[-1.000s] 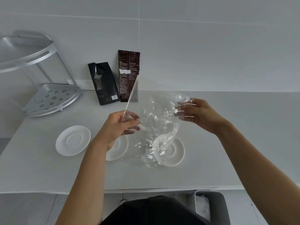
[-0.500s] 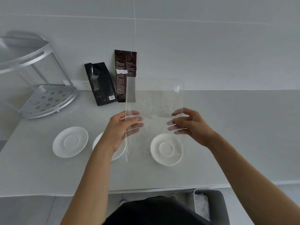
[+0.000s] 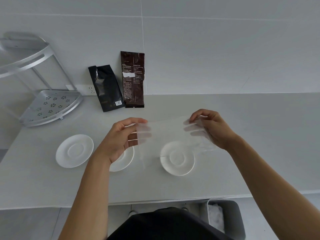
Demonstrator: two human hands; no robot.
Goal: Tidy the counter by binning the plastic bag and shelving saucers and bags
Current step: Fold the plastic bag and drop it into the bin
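A clear plastic bag (image 3: 167, 134) is stretched flat in the air between my left hand (image 3: 122, 138) and my right hand (image 3: 210, 129), each pinching one side of it above the counter. Three white saucers lie on the counter: one at the left (image 3: 74, 151), one partly hidden under my left hand (image 3: 125, 159), one below the bag (image 3: 177, 158). A black bag (image 3: 106, 88) and a dark brown bag (image 3: 133, 78) lean on the wall behind.
A two-tier metal corner shelf (image 3: 50, 106) stands at the back left of the white counter (image 3: 251, 144). A wall socket (image 3: 87, 90) sits beside it. A grey bin (image 3: 230, 220) with a white liner is on the floor below the front edge, at the right.
The bag was crumpled a second ago and is now pulled flat. My hands have moved apart and the bag has turned from upright to wide.
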